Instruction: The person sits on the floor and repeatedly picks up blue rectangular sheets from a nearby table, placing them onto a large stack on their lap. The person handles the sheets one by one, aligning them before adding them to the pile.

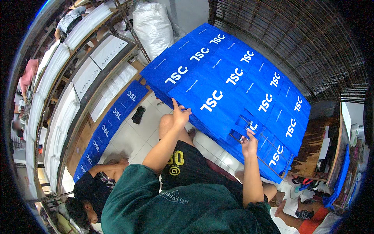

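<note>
A broad stack of blue sheets with white print [218, 78] slopes away in front of me. At its near left edge, my left hand [181, 116] has its thumb and index finger on the border of a blue sheet [194, 91], closed on it with the other fingers curled. Farther right, my right hand [249, 145] is raised over the stack's near edge, fingers bent together. Whatever it may hold is too small to make out. Beside these fingertips lie small dark-and-blue rectangular shapes [237, 130] and thin dark rod-like lines [265, 142].
A wire rack [288, 31] rises behind the stack. Shelves with white stacks [64, 117] stand left, beside a blue printed strip [113, 121]. A black phone-like object [138, 115] lies on the tiled floor [146, 134]. Another person [95, 187] sits at lower left; someone's legs [304, 218] show right.
</note>
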Action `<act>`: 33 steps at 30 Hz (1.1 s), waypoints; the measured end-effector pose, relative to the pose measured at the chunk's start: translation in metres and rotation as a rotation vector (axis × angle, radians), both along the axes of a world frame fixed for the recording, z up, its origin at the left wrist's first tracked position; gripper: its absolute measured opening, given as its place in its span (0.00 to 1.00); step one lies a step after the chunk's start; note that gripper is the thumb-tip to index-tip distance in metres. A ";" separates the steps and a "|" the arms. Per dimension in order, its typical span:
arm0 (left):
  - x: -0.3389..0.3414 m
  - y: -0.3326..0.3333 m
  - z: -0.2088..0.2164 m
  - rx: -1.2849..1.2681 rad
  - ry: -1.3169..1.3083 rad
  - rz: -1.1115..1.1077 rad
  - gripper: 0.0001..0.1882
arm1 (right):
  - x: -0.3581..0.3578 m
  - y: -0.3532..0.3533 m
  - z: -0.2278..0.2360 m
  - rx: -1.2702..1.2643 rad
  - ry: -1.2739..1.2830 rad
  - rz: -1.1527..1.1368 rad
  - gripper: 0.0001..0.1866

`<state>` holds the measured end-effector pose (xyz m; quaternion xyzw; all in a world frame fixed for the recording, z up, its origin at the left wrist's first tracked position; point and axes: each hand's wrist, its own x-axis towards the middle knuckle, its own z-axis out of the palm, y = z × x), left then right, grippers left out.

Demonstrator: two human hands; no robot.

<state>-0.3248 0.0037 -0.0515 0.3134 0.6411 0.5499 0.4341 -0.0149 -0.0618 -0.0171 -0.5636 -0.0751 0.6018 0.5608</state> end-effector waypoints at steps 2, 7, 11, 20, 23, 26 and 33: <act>0.001 0.000 -0.001 0.009 0.033 0.008 0.52 | -0.001 -0.002 0.004 0.016 -0.020 -0.026 0.06; 0.001 0.004 -0.002 -0.064 0.109 -0.005 0.52 | -0.001 -0.006 -0.001 0.009 -0.023 -0.019 0.07; -0.002 0.006 -0.012 -0.042 0.106 -0.006 0.53 | 0.000 -0.007 -0.011 -0.024 -0.075 -0.069 0.08; 0.001 0.005 -0.010 -0.055 0.170 0.004 0.54 | 0.004 -0.012 -0.018 -0.014 -0.101 -0.094 0.18; 0.005 0.004 -0.003 -0.088 0.188 0.015 0.54 | 0.001 -0.015 -0.013 -0.039 -0.122 -0.117 0.21; 0.003 0.005 -0.008 -0.113 0.183 0.022 0.55 | 0.004 -0.016 -0.017 -0.063 -0.146 -0.123 0.21; 0.008 0.005 0.004 -0.134 0.191 0.017 0.56 | 0.011 -0.025 -0.039 -0.042 -0.123 -0.101 0.33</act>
